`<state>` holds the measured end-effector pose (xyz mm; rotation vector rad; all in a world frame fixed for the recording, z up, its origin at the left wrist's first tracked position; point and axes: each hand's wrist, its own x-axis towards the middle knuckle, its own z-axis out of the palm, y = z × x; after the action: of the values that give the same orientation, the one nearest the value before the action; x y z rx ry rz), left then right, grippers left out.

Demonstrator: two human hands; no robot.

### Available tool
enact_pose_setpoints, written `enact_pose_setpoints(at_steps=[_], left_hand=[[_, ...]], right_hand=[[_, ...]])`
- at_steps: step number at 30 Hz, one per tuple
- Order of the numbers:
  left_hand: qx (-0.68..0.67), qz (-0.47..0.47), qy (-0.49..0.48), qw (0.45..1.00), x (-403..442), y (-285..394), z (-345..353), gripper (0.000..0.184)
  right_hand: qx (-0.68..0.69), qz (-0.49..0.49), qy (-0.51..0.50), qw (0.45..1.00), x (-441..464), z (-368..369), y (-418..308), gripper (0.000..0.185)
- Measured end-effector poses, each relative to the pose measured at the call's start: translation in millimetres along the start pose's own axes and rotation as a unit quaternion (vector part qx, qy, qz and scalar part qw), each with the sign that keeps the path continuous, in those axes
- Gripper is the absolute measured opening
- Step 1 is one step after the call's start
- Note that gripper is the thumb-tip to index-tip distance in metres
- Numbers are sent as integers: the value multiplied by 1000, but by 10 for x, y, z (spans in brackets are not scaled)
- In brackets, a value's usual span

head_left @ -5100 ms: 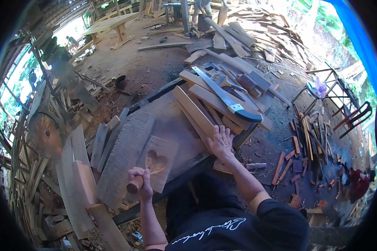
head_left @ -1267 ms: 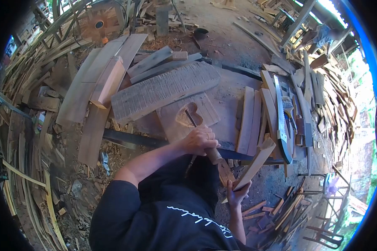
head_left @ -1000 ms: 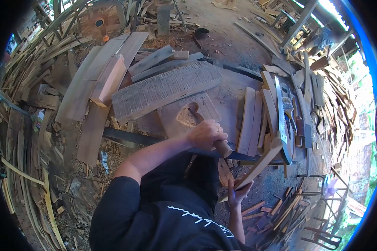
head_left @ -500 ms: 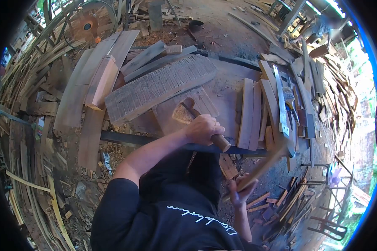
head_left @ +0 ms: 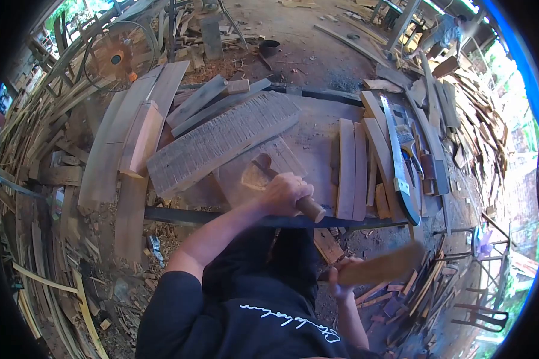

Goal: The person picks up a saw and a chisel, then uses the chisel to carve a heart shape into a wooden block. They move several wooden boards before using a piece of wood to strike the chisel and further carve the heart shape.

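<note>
My left hand (head_left: 284,194) is wrapped round the wooden handle of a chisel (head_left: 311,208). The chisel's blade points into a carved, roughly heart-shaped hollow (head_left: 253,178) in a flat wooden board (head_left: 286,154). My right hand (head_left: 343,277) grips a wooden mallet (head_left: 383,265), blurred by motion, low and to the right of the chisel. The mallet and the chisel's handle end are apart. Behind the carved board, a thick, rough-sawn plank (head_left: 221,140) lies at a slant on the workbench (head_left: 320,128).
On the bench's right side lie narrow wood strips (head_left: 346,170), a handsaw (head_left: 396,146) and a brush (head_left: 406,137). Long boards (head_left: 111,149) rest at the left. Scrap wood piles (head_left: 479,125) surround the bench. Another person (head_left: 446,33) is bent over in the far right background.
The mallet has swung down and back, away from the chisel handle. My left hand keeps the chisel in the hollow. The view has tilted slightly.
</note>
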<state>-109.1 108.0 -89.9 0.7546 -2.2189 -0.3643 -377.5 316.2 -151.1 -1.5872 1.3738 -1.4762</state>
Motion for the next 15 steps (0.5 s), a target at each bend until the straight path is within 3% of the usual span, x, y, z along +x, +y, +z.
enact_pose_setpoints(at_steps=[2,4,6,10,15], left_hand=[[-15,-8,13,1000,-5,-8,10,21],[7,-6,-6,1000,23,-34,27,22],[13,-3,6,1000,46,-24,18,22],[-6,24,22,999,139,117,-137,23],[-20,18,42,999,136,70,-128,26]], right_hand=[[-122,75,-140,980,196,167,-132,51],[-148,111,-155,970,249,188,-128,52],[-125,83,-106,983,288,177,-180,52],[-48,123,-25,991,251,199,-333,53],[-25,88,-12,996,345,174,-538,58]])
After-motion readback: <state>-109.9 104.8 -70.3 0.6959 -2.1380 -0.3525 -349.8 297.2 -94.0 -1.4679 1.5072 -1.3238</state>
